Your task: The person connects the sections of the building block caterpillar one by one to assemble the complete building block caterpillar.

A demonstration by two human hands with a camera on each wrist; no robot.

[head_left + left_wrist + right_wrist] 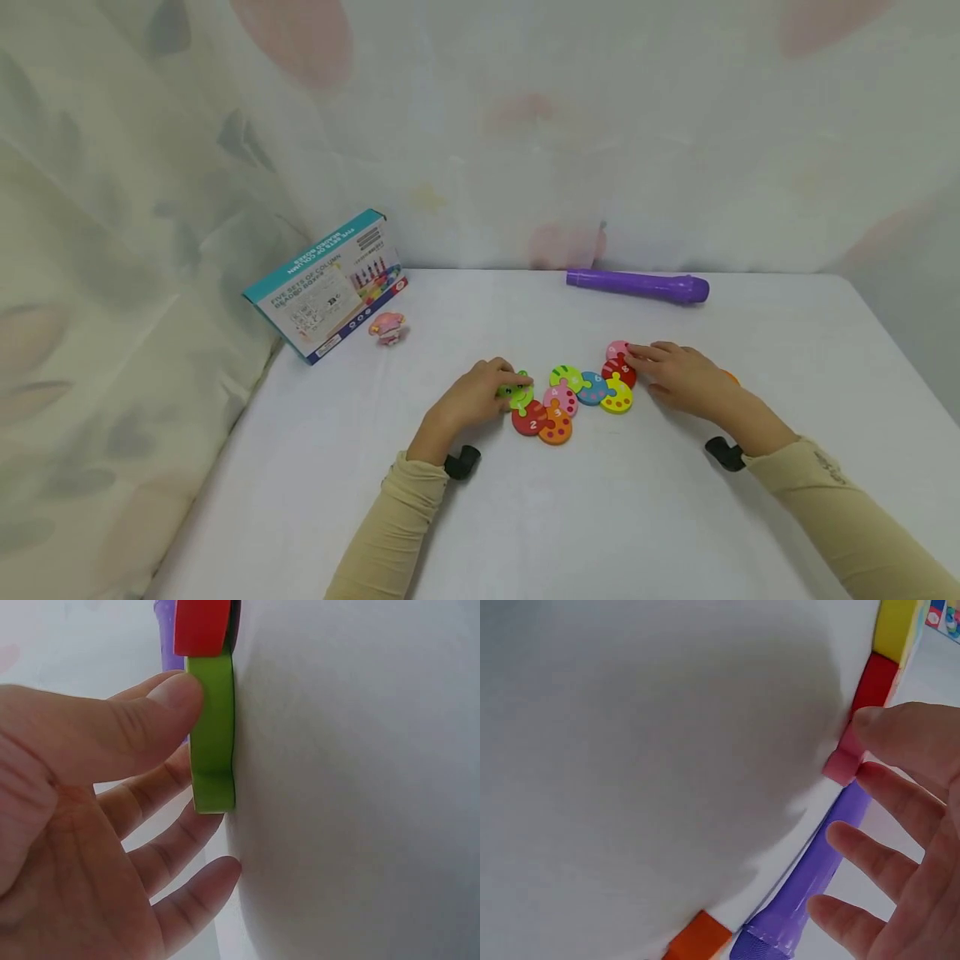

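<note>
A chain of interlocking round number puzzle pieces forms a caterpillar on the white table. At its left end my left hand [474,392] pinches the green caterpillar-head piece [521,398], thumb on its near edge. In the left wrist view the green head piece [212,735] adjoins a red piece [201,628]. Thumb and index finger of my right hand [686,379] hold the pink end piece [617,350], beside the red 8 piece [618,371]. Between the ends run red [529,418], orange [555,427], pink, green, blue [593,389] and yellow [618,394] pieces.
A loose orange piece [701,935] lies beyond my right hand, mostly hidden in the head view. The purple toy microphone [637,286] lies along the far table edge. At the back left, a tilted cardboard box [330,283] stands behind a small pink figurine [387,327].
</note>
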